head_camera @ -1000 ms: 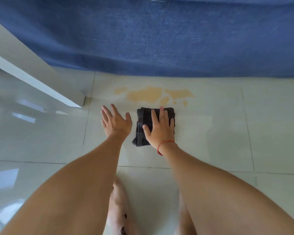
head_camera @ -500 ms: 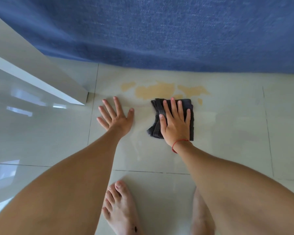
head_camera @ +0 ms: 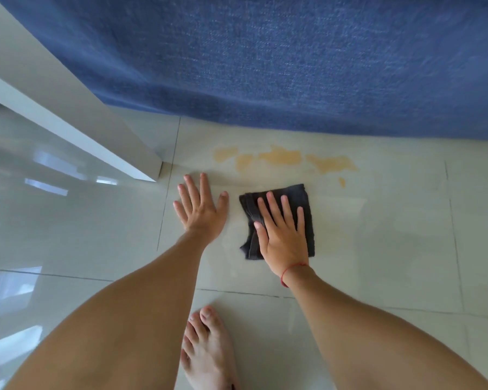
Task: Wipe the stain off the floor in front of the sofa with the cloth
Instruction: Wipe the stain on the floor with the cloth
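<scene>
A patchy yellow-orange stain (head_camera: 282, 159) lies on the pale glossy tiles just in front of the blue sofa (head_camera: 293, 66). A folded dark grey cloth (head_camera: 303, 197) sits on the floor a little nearer to me than the stain, not touching it. My right hand (head_camera: 282, 235), with a red string at the wrist, presses flat on the cloth with fingers spread. My left hand (head_camera: 202, 212) rests flat on the bare tile to the left of the cloth, fingers apart, holding nothing.
A white furniture panel (head_camera: 68, 122) slants in from the left and ends near my left hand. A small stain spot (head_camera: 341, 181) sits right of the cloth. My bare foot (head_camera: 209, 353) stands on the tiles below my arms.
My right hand has slid the cloth right along the stain's near edge, then back towards me; a gap now shows between them. My left hand stays planted.
</scene>
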The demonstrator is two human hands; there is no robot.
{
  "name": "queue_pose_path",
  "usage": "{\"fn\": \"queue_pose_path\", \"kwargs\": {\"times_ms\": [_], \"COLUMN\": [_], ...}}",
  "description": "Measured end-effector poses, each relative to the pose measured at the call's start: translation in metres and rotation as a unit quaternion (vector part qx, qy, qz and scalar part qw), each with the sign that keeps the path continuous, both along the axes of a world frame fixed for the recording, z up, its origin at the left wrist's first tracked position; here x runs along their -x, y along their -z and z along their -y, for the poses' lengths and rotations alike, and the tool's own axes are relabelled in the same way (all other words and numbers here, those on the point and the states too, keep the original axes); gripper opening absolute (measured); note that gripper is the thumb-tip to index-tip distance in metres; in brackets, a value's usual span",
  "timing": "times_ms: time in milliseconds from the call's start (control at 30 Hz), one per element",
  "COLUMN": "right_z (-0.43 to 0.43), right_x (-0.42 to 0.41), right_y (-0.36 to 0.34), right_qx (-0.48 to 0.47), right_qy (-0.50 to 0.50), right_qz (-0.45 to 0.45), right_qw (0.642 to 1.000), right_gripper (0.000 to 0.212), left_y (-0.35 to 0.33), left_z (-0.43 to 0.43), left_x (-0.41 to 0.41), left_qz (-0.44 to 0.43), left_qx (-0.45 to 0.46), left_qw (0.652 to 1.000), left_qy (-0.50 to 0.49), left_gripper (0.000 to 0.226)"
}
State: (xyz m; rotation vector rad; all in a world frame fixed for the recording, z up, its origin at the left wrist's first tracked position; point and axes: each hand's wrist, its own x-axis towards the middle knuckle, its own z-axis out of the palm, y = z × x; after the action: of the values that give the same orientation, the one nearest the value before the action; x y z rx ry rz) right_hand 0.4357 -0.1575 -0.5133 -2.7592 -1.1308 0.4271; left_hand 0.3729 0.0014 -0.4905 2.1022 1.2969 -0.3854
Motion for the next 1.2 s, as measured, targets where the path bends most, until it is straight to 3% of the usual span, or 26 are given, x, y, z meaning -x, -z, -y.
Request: {"fn": "queue_pose_path", "kwargs": {"times_ms": [100, 167, 467, 700, 900, 1033, 1200], "right_z": [0.034, 0.040, -0.029, -0.058, 0.007, 0.027, -0.025], "right_x": [-0.009, -0.024, -0.047, -0.016, -0.026, -0.058, -0.057], "right_y": [-0.002, -0.003, 0.001, -0.001, 0.000, -0.003, -0.002], "right_qx": [0.010, 0.017, 0.015, -0.010, 0.000, 0.034, 0.005], "right_qy": [0.025, 0.041, 0.145, 0.006, -0.109, -0.021, 0.124], "right_qz": [-0.005, -0.001, -0.010, -0.007, 0.010, 0.008, -0.011], "right_qw": [1.000, 0.999, 0.989, 1.000, 0.994, 0.999, 0.992], "right_gripper": [0.053, 0.055, 0.053, 0.054, 0.050, 0.054, 0.052], "left_y": [-0.001, 0.000, 0.004, -0.001, -0.004, -0.002, -0.002], "left_z": [0.001, -0.007, -0.019, -0.019, -0.020, -0.021, -0.022], "left_x": [0.013, 0.017, 0.020, 0.020, 0.021, 0.021, 0.020], "left_qz": [-0.006, -0.035, -0.083, -0.103, -0.104, -0.099, -0.100], "left_qx": [-0.057, -0.044, 0.011, 0.014, 0.026, 0.024, 0.030], "left_qw": [0.996, 0.994, 0.995, 0.994, 0.994, 0.994, 0.994], "left_qy": [-0.062, -0.094, -0.052, -0.034, -0.029, -0.034, -0.030], "left_gripper": [0.084, 0.089, 0.085, 0.084, 0.083, 0.082, 0.082]}}
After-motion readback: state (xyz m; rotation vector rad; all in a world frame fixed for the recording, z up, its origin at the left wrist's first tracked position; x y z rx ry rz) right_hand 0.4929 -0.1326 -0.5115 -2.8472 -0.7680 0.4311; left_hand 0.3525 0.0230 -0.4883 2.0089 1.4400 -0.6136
